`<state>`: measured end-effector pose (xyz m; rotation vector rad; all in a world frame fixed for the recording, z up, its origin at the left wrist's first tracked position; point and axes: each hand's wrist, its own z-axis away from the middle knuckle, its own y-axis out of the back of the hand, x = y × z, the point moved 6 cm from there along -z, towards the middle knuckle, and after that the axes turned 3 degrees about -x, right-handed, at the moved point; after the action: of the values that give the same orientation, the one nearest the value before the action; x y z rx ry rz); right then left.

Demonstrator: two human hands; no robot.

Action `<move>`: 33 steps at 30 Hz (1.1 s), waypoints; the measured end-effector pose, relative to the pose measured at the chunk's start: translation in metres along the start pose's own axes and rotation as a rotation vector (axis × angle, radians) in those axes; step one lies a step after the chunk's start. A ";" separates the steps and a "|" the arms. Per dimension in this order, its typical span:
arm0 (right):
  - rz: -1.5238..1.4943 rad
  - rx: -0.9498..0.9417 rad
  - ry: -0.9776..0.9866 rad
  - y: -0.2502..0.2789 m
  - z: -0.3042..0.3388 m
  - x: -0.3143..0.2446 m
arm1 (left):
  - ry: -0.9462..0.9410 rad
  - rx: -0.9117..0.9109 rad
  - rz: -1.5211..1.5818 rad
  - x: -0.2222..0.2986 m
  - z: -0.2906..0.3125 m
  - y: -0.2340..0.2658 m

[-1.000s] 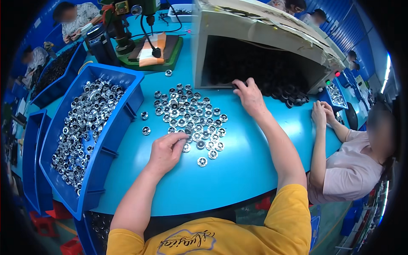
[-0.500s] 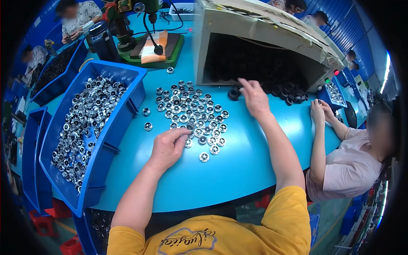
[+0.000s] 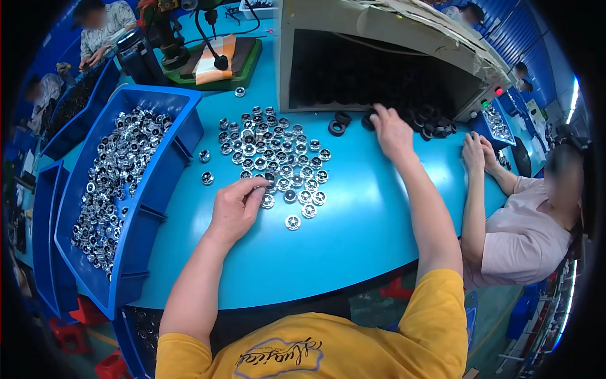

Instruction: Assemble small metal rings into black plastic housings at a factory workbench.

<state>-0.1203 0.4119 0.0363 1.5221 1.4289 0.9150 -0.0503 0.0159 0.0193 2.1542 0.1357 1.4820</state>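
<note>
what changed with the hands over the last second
The right hand moved from the edge of the silver wheel hubs out to the right, to the black rubber rings at the mouth of the grey box. Whether it grips one cannot be told. The left hand stayed at the near edge of the hubs; the blue bin did not move.

My view is bright and evenly lit from overhead, with only soft, short shadows under my left hand (image 3: 235,208) and right hand (image 3: 392,131) on the teal table (image 3: 353,227). The small silver parts (image 3: 274,158) throw sharp glints, as do those in the blue bin (image 3: 148,208). The grey box's (image 3: 379,25) opening stays dark. A window glare flares at far right. Fisheye bending curves every edge, and black corners ring my frame.
</note>
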 end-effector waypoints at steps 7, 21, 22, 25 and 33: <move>-0.047 0.492 -0.023 0.017 -0.163 0.035 | 0.012 -0.016 -0.029 0.002 -0.007 -0.002; 0.102 0.567 0.028 -0.016 -0.253 0.025 | -0.035 -0.002 -0.060 0.006 -0.009 -0.002; 0.085 0.541 0.023 -0.016 -0.252 0.021 | -0.033 -0.001 -0.062 0.006 -0.009 -0.001; 0.136 0.442 0.023 -0.018 -0.244 0.015 | -0.033 -0.009 -0.069 0.006 -0.009 -0.001; -0.053 0.591 0.220 0.026 -0.151 0.010 | -0.052 -0.009 -0.052 0.005 -0.005 -0.001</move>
<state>-0.2482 0.4352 0.1178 1.8306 2.0137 0.6706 -0.0529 0.0203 0.0242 2.1632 0.1650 1.3941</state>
